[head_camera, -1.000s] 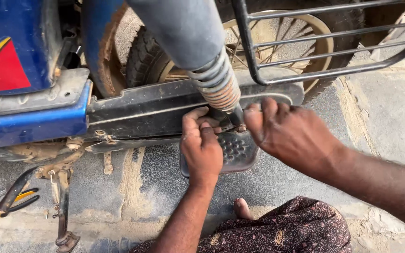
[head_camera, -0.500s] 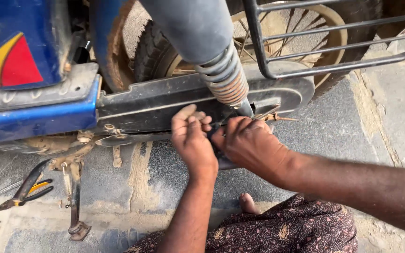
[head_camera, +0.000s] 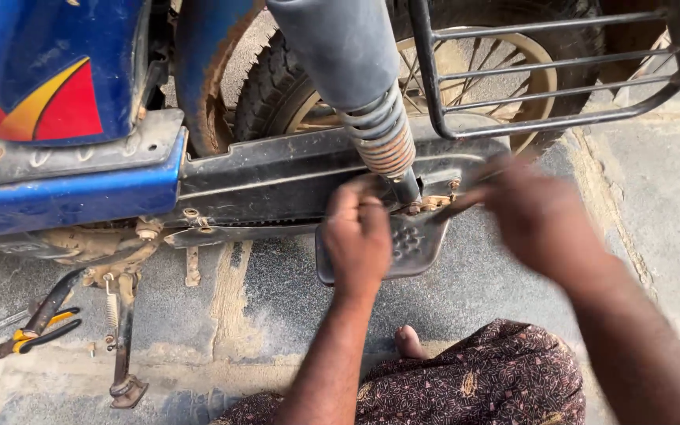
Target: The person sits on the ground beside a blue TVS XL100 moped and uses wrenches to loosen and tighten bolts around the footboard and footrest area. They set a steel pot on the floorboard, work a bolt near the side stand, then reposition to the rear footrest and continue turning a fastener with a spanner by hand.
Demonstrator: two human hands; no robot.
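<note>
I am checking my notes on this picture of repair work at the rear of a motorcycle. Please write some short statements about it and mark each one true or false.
1. The left hand rests on the footrest plate below the shock absorber spring. True.
2. The right hand is blurred, near the chain cover. True.
3. The pliers are in the right hand. False: they lie on the ground at lower left.
4. The rear wheel has been taken off. False: the tyre is on the motorcycle.
</note>
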